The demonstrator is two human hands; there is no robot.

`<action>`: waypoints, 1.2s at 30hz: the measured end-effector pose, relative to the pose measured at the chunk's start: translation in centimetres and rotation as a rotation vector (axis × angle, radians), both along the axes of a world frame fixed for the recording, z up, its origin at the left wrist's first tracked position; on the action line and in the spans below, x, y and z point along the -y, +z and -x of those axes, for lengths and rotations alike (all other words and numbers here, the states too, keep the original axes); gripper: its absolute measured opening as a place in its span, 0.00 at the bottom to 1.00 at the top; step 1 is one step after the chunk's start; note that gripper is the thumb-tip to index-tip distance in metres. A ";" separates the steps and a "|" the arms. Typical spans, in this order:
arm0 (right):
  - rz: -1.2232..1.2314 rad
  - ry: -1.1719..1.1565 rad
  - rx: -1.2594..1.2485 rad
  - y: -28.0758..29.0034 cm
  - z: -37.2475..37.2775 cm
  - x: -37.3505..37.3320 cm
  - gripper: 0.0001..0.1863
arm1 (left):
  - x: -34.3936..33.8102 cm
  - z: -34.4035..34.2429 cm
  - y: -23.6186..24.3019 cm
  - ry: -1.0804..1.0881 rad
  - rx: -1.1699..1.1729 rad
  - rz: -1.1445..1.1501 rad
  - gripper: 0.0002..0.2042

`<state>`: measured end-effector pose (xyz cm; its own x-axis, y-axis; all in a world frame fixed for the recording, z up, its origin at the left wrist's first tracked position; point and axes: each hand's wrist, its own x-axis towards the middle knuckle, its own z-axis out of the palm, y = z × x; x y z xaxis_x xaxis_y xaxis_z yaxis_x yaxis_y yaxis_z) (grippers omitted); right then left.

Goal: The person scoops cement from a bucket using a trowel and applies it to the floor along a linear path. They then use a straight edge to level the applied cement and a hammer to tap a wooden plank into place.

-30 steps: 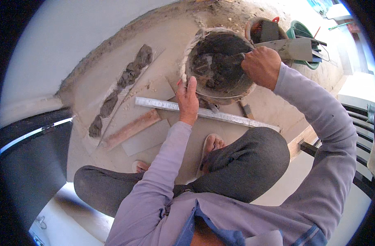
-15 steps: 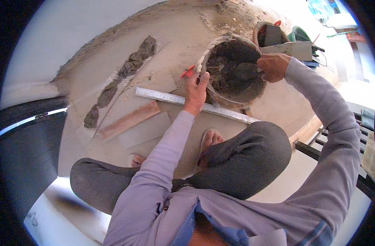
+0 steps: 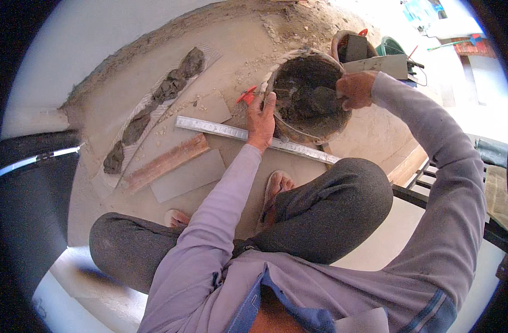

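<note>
A round bucket (image 3: pixel 322 133) with a mortar-crusted rim stands in front of me, tipped slightly toward me. Dark grey wet mortar (image 3: pixel 298 75) lies inside it. My left hand (image 3: pixel 260 119) is closed on the bucket's left rim, the thumb along the edge. At the right rim, my right hand (image 3: pixel 356 90) makes a fist around a trowel's handle, which the fingers hide. The trowel's mortar-coated blade (image 3: pixel 324 102) rests in the mortar. A red plastic piece (image 3: pixel 246 95) sits just left of my left hand.
Mortar clumps (image 3: pixel 134 127) lie along a ridged strip on the left. A metal straightedge (image 3: pixel 209 127) crosses the floor before my feet, near a reddish board (image 3: pixel 168 162) and a grey tile (image 3: pixel 190 176). Behind the bucket stand a brown bucket (image 3: pixel 338 44) and a green one (image 3: pixel 388 45).
The whole view has shifted, so the scene sits a little farther left. Both hands keep their places at the bucket, and the trowel blade stays in the mortar.
</note>
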<state>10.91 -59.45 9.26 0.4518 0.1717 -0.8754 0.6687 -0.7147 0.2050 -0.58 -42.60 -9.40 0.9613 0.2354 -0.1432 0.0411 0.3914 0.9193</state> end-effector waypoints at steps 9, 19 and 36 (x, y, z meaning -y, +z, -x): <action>-0.086 0.139 -0.070 -1.4 0.0 1.3 0.13 | 0.5 0.2 -1.3 0.021 -0.003 -0.090 0.19; -0.196 -0.056 -0.105 -1.8 2.1 3.0 0.10 | 0.4 0.8 -1.0 -0.021 -0.032 -0.103 0.19; -0.727 -1.157 -0.345 2.4 7.9 10.6 0.15 | -1.8 0.3 -2.4 -0.290 0.056 -0.120 0.27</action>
